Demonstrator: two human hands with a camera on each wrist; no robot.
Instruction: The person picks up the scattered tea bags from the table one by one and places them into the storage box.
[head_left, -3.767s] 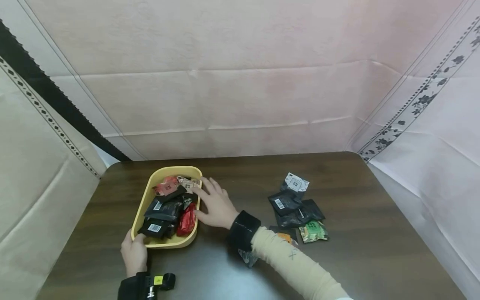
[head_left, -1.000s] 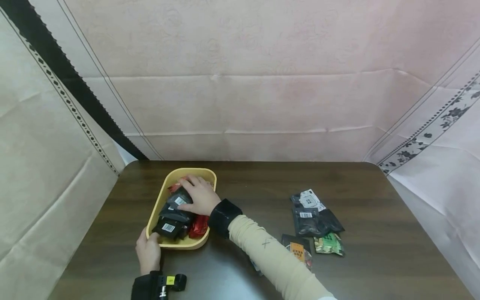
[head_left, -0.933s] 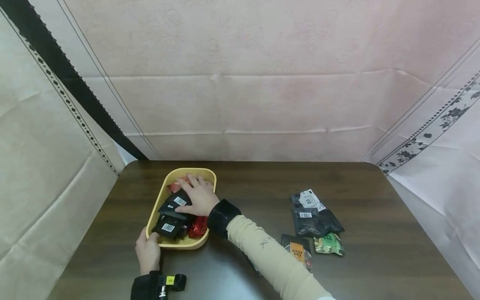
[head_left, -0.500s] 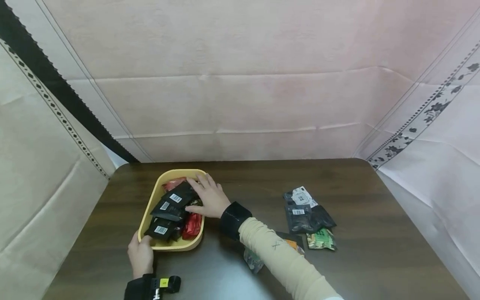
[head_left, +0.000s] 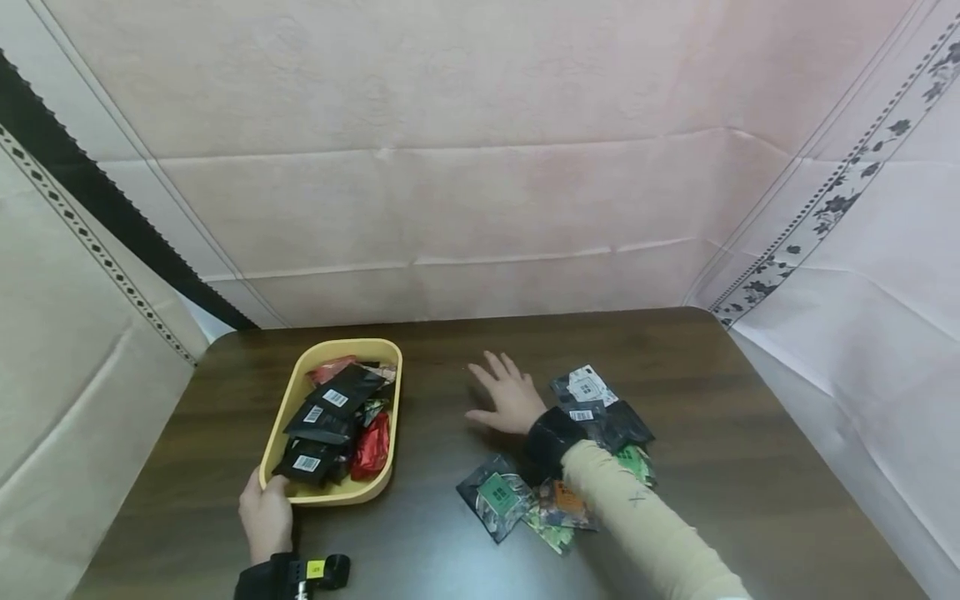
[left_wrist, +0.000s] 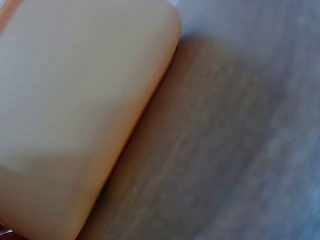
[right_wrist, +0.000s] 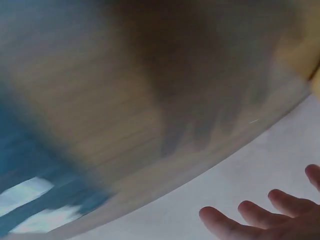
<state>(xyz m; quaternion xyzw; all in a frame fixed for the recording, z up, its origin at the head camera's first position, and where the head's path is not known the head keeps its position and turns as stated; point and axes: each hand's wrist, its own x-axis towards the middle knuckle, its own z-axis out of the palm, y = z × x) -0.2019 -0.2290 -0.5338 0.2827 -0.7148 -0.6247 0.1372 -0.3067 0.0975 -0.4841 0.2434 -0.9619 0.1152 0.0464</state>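
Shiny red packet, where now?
In the head view, the shiny red packet is at left, inside the yellow basket, along its right wall, beside black packets.

Pale, creased cloth (head_left: 450, 208) rises beyond the far edge of the brown counter (head_left: 750, 467); a black strip (head_left: 112, 198) slants toward its far left corner, a floral band (head_left: 836, 204) (grey blossoms) toward the right.
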